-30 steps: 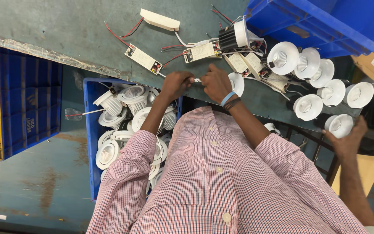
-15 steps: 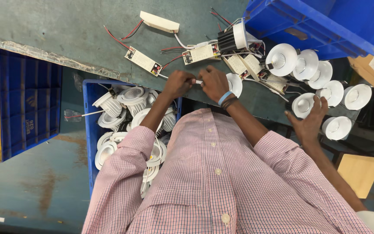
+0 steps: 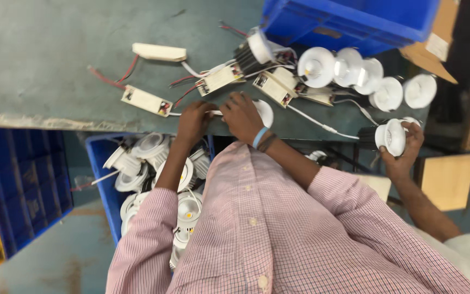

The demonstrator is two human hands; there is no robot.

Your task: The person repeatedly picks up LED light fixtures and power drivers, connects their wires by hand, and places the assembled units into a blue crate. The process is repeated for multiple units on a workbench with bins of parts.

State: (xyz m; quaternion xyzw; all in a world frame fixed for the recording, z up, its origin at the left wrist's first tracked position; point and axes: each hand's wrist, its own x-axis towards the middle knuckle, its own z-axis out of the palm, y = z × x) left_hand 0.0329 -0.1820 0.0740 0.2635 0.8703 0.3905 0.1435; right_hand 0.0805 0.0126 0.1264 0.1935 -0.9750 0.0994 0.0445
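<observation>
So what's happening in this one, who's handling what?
A person in a pink checked shirt works at a green bench. Their left hand and right hand meet at the bench edge on a white round downlight and its thin lead. White driver boxes with red wires lie just beyond. A blue crate of downlights sits below the bench on the left. To the right, a co-worker's hand holds another white downlight near a row of finished lamps.
</observation>
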